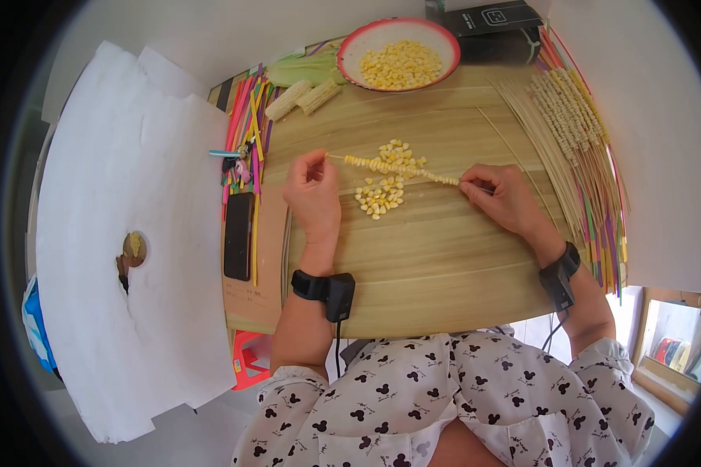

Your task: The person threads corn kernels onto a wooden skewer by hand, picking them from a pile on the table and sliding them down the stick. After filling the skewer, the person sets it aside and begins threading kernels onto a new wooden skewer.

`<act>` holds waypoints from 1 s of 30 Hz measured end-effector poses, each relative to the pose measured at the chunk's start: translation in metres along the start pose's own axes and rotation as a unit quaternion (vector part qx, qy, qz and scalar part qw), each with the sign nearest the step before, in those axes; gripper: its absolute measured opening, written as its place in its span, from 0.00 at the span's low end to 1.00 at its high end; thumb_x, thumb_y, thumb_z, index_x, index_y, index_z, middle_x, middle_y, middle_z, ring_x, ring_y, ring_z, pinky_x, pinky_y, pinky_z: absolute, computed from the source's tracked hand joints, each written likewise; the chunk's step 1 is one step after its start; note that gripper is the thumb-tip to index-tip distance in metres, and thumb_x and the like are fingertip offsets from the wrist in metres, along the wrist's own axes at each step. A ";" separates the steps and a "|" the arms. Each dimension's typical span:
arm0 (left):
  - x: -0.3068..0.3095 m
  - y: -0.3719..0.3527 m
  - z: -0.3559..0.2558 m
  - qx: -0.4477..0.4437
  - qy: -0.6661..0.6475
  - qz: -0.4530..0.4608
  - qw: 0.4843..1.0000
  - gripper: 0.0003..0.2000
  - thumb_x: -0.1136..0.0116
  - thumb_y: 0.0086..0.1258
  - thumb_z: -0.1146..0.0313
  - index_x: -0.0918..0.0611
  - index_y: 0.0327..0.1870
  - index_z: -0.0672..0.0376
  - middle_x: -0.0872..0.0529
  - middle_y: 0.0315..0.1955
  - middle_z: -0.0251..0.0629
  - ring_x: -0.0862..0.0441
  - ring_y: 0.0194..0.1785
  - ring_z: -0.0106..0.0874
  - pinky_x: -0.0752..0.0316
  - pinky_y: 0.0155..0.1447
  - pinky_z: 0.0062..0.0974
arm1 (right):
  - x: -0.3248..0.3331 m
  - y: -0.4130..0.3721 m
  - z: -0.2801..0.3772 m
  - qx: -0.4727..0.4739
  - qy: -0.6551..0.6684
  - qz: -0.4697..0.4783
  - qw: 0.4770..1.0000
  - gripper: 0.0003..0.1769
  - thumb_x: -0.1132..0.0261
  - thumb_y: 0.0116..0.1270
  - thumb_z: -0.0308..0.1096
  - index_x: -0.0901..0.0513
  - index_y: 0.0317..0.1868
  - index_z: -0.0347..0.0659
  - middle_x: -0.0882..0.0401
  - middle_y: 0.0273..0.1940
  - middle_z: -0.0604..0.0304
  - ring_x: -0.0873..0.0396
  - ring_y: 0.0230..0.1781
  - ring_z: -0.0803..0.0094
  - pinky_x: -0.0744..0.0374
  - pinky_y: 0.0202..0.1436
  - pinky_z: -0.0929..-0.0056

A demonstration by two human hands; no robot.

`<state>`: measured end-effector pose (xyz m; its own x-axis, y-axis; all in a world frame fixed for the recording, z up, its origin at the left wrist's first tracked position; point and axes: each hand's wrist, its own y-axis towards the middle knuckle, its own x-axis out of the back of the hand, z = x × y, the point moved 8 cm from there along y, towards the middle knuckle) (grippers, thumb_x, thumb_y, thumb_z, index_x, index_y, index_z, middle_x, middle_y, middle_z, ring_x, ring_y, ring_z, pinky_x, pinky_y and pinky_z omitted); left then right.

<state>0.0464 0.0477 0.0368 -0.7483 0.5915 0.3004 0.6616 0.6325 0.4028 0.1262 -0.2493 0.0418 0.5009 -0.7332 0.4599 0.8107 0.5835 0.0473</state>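
A thin wooden skewer threaded with corn kernels (401,168) stretches between my two hands above the table. My left hand (313,191) pinches its left tip between thumb and fingertips, and a short bare length shows there. At the other end, my right hand (506,196) grips the skewer just past the last kernels, with its thin end showing beyond the fingers. Loose corn kernels (379,197) lie in a small pile on the table below the skewer, partly covered by it, with some more just behind it.
A red-rimmed bowl (348,68) of kernels stands at the back, beside bare corn cobs (288,100) and a husk. Bare skewers (541,140) and kernel-threaded skewers (570,117) lie right. Colourful strips (245,117), a phone (238,236) and cardboard (271,265) lie left.
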 end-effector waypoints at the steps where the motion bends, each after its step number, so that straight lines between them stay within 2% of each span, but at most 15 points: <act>1: 0.000 0.000 0.000 0.002 -0.005 -0.001 1.000 0.06 0.38 0.66 0.80 0.17 0.42 0.66 0.16 0.32 0.29 0.23 0.33 0.15 0.27 0.39 0.14 | 0.000 0.000 0.000 -0.001 0.000 0.000 1.000 0.06 0.34 0.66 0.28 0.18 0.37 0.32 0.19 0.25 0.59 0.26 0.25 0.81 0.25 0.31 0.78; 3: -0.001 -0.001 -0.003 0.004 -0.009 -0.002 1.000 0.06 0.37 0.65 0.80 0.16 0.42 0.66 0.16 0.32 0.28 0.23 0.33 0.15 0.27 0.39 0.15 | -0.001 0.000 -0.002 0.002 0.005 -0.001 1.000 0.06 0.34 0.67 0.28 0.18 0.37 0.32 0.20 0.25 0.59 0.26 0.25 0.81 0.25 0.30 0.78; 5: 0.002 -0.002 -0.012 -0.023 0.029 -0.030 0.999 0.06 0.37 0.63 0.78 0.16 0.39 0.64 0.16 0.28 0.34 0.24 0.29 0.22 0.26 0.37 0.21 | -0.001 0.000 -0.003 0.005 0.009 -0.002 1.000 0.06 0.34 0.67 0.28 0.18 0.37 0.32 0.20 0.25 0.59 0.27 0.25 0.81 0.26 0.30 0.78; 11: 0.002 -0.004 -0.022 -0.046 0.064 -0.035 0.996 0.07 0.38 0.62 0.78 0.15 0.41 0.64 0.15 0.30 0.37 0.22 0.31 0.26 0.25 0.39 0.24 | -0.001 0.000 -0.001 0.004 0.006 -0.002 1.000 0.06 0.34 0.67 0.28 0.18 0.37 0.32 0.21 0.23 0.61 0.28 0.24 0.81 0.27 0.29 0.78; 18: 0.002 -0.005 -0.018 -0.025 0.034 -0.033 0.999 0.09 0.40 0.64 0.78 0.15 0.44 0.64 0.14 0.32 0.35 0.21 0.34 0.24 0.25 0.42 0.23 | 0.000 0.000 -0.001 0.007 0.016 -0.012 1.000 0.06 0.34 0.67 0.27 0.18 0.37 0.31 0.21 0.24 0.62 0.29 0.25 0.83 0.27 0.29 0.79; 23: -0.001 -0.003 0.003 0.036 -0.082 -0.016 0.996 0.08 0.39 0.66 0.77 0.16 0.44 0.66 0.14 0.33 0.32 0.21 0.36 0.20 0.24 0.44 0.20 | 0.001 0.000 0.000 0.000 0.009 -0.010 1.000 0.06 0.34 0.67 0.27 0.18 0.37 0.31 0.22 0.23 0.63 0.29 0.25 0.84 0.26 0.30 0.80; 30: -0.003 -0.001 0.010 0.057 -0.137 -0.008 0.989 0.06 0.38 0.66 0.78 0.16 0.42 0.67 0.15 0.33 0.32 0.22 0.35 0.18 0.25 0.42 0.17 | 0.000 0.000 -0.002 0.001 0.023 -0.011 1.000 0.06 0.34 0.68 0.27 0.18 0.37 0.31 0.22 0.23 0.65 0.29 0.26 0.84 0.26 0.30 0.80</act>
<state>0.0486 0.0499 0.0270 -0.7278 0.6844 0.0440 0.6629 0.6856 0.3009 0.1267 -0.2501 0.0405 0.4957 -0.7617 0.4172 0.8216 0.5670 0.0589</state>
